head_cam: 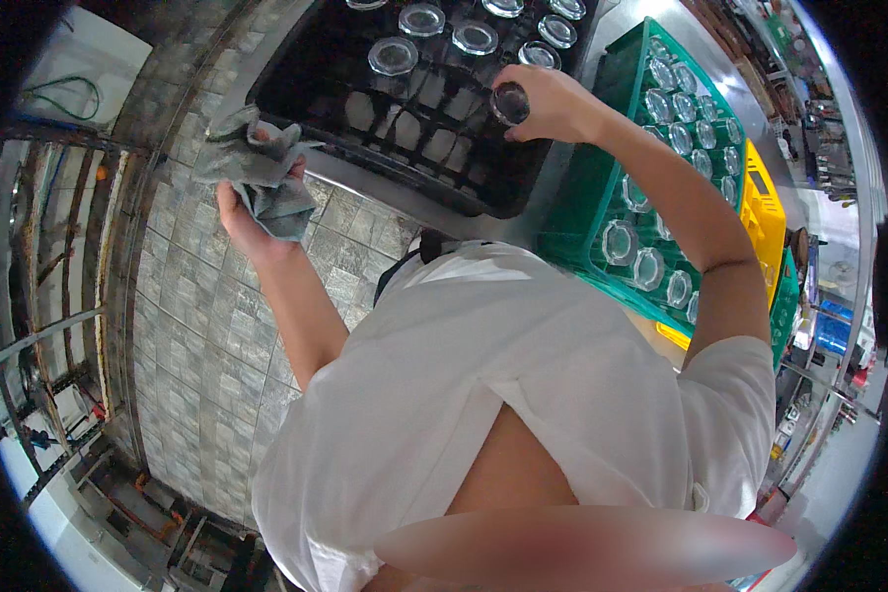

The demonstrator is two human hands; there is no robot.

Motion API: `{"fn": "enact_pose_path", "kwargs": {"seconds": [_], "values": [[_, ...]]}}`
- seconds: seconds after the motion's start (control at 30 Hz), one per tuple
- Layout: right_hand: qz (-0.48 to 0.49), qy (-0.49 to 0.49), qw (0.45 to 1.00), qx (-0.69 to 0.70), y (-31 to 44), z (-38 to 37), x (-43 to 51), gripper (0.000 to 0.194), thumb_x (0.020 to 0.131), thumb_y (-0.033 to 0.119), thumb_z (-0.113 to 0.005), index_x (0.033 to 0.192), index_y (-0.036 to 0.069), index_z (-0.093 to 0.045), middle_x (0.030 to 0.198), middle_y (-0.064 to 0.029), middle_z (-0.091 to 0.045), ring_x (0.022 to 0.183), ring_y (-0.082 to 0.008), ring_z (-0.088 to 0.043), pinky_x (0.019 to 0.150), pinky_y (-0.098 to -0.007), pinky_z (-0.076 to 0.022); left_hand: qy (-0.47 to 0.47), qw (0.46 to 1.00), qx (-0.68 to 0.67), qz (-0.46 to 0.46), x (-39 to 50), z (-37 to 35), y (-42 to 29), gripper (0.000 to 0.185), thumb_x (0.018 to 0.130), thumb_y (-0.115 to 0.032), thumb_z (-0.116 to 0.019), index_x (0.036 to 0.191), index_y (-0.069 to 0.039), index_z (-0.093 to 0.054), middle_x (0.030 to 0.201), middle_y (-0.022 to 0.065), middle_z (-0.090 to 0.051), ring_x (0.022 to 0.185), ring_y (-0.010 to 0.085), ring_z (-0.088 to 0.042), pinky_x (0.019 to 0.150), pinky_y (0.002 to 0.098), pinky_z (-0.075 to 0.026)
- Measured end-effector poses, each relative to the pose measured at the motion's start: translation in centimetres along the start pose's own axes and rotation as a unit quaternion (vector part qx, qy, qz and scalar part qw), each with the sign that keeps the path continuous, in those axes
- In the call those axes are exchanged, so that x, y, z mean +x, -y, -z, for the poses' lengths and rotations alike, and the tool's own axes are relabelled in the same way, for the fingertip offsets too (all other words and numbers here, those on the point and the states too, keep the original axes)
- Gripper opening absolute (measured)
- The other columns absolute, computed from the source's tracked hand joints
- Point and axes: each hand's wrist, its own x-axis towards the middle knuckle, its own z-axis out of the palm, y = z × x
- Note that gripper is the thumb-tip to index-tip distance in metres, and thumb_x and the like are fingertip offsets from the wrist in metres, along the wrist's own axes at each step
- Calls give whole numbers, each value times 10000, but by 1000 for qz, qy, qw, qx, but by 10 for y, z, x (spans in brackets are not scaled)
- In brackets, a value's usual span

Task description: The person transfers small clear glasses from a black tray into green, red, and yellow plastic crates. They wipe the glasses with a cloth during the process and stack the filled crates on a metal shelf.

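My left hand (259, 238) grips a crumpled grey-green cloth (266, 174) at the left, over the tiled floor. My right hand (551, 101) has its fingers around a clear drinking glass (510, 103), seen end-on above the near right part of a black tray (303, 111). Several clear glasses (393, 56) stand in the tray's far half, apparently upside down. To the right, beneath my right forearm, a green plastic crate (596, 200) holds many more clear glasses (647, 268).
A metal counter (385, 196) carries the tray and crate. Beyond the crate is a yellow plastic crate (764, 211). Grey floor tiles (192, 311) run along my left, with a metal rack (52, 325) at the far left. Crowded shelves (832, 148) stand at the right.
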Motion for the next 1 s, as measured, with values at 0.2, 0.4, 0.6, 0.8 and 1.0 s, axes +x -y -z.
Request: {"fn": "enact_pose_path", "kwargs": {"seconds": [0.2,0.4,0.6,0.8,1.0], "values": [[-31,-87,959,268,-8,25,-25,656,670,317,-789,1220,58,-540,1110,-100,-581,1084,-217,-544,944,-339,-436,9,999,2,32,-1,-23,11,390,905,-232,-470,1231,-22,-515,1167,171,-586,1067,316,-570,888,518,-453],[-117,-142,709,681,2,13,-44,653,752,288,-757,1265,2,-472,1143,-69,-550,1087,-182,-533,939,-361,-445,17,992,-8,124,0,-50,40,394,911,-244,-477,1243,-36,-517,1173,163,-588,1078,323,-566,869,506,-487],[-48,-216,661,717,22,1,-50,638,740,250,-775,1251,42,-455,1169,-94,-513,1105,-232,-533,933,-373,-457,-63,985,65,149,6,-61,56,398,908,-224,-478,1250,-23,-513,1209,172,-577,1100,333,-555,898,512,-474],[64,-379,897,218,56,0,-58,825,582,280,-821,1222,-43,-414,1139,-205,-521,1054,-331,-555,922,-387,-446,59,931,358,-37,12,-108,84,481,771,-151,-628,1220,-3,-535,1136,114,-600,1051,257,-575,904,376,-468],[13,-378,901,213,73,1,-27,730,509,250,-813,1075,-14,-434,1057,-200,-539,1021,-393,-539,833,-459,-422,317,532,741,-259,22,-164,115,213,847,-54,-620,1051,5,-602,1024,134,-595,949,288,-576,851,377,-452]]}}
